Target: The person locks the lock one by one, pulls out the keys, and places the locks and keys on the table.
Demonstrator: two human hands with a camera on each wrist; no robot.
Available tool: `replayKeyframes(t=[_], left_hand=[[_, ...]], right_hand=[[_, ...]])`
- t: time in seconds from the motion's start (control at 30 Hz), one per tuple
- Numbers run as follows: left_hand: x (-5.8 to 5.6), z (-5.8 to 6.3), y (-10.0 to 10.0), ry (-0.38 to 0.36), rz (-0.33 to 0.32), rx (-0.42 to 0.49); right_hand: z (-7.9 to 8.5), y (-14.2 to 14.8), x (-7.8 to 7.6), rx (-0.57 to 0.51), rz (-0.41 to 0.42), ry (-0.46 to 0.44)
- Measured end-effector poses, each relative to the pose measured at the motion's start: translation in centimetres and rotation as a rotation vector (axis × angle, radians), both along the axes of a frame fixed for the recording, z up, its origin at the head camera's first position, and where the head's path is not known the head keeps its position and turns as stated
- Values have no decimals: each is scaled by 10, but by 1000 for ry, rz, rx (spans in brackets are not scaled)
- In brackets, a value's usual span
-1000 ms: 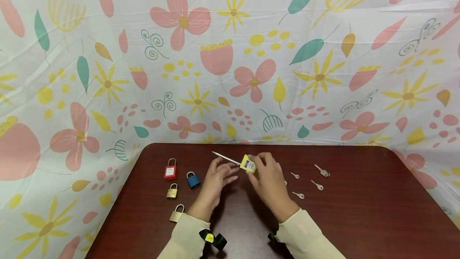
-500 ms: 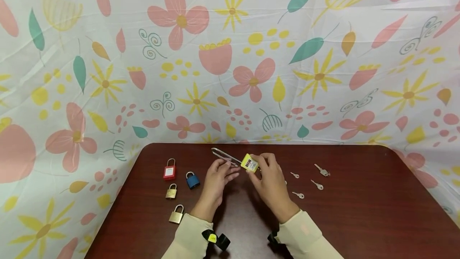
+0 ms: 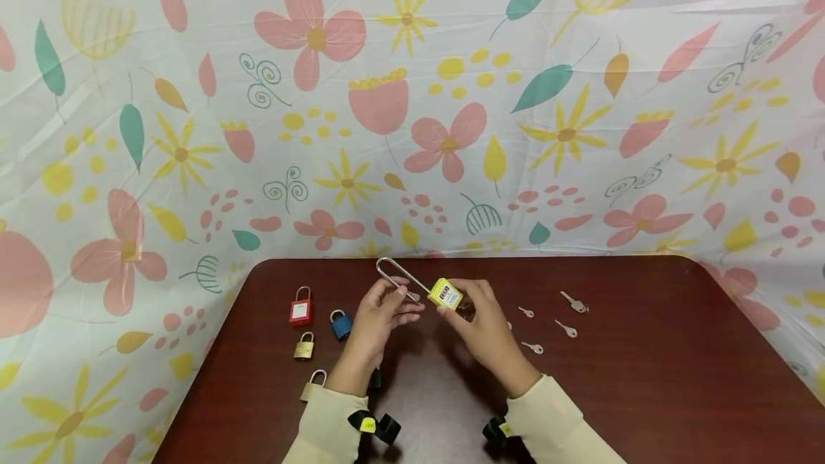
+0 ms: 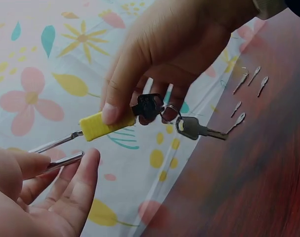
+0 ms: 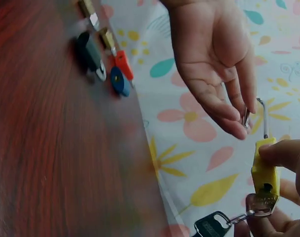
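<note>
A yellow padlock (image 3: 446, 294) is held above the table between both hands. My right hand (image 3: 486, 331) grips its body, thumb on one face. My left hand (image 3: 380, 313) pinches the long metal shackle (image 3: 409, 276) with thumb and fingers. One shackle leg enters the body; the other leg's end (image 4: 73, 158) is free of it, as the left wrist view shows. A black-headed key (image 4: 149, 106) sits in the lock's bottom, and a second key (image 4: 190, 128) hangs from it on a ring (image 4: 170, 112).
Left on the table (image 3: 438, 407) stand a red padlock (image 3: 300, 310), a blue padlock (image 3: 341, 325) and two brass padlocks (image 3: 304, 347). A dark padlock (image 5: 88, 52) lies near them, mostly hidden by the left wrist in the head view. Several loose keys (image 3: 567, 329) lie on the right.
The shackle has turned from nearly edge-on to a wide visible loop, its free leg swung toward my left hand. Both hands have stayed in nearly the same place.
</note>
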State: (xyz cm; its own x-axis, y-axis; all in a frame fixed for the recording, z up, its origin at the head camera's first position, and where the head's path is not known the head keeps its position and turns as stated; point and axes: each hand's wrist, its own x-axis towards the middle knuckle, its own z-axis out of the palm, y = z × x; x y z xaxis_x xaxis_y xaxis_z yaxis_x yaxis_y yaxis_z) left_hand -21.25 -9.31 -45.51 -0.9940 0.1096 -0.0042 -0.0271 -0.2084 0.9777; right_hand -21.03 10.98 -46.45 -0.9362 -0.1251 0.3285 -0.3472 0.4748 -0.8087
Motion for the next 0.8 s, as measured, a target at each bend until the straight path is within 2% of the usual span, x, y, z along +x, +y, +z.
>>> replayKeyframes(t=[0.23,0.5,0.63,0.8], left_hand=[[-1,2,-7,-4,4,-14],[0,6,-12,-1,9,-16],[-1,6,-11,10,12,12],[-2,5,-9,-5,17,38]], right_hand=[[-3,-3,-1,-82,65,-179],[-5,-7,-2,-281,131,-350],[-6,-8,-3,-365,140,-422],[-6,-8,-3,-413,167,-467]])
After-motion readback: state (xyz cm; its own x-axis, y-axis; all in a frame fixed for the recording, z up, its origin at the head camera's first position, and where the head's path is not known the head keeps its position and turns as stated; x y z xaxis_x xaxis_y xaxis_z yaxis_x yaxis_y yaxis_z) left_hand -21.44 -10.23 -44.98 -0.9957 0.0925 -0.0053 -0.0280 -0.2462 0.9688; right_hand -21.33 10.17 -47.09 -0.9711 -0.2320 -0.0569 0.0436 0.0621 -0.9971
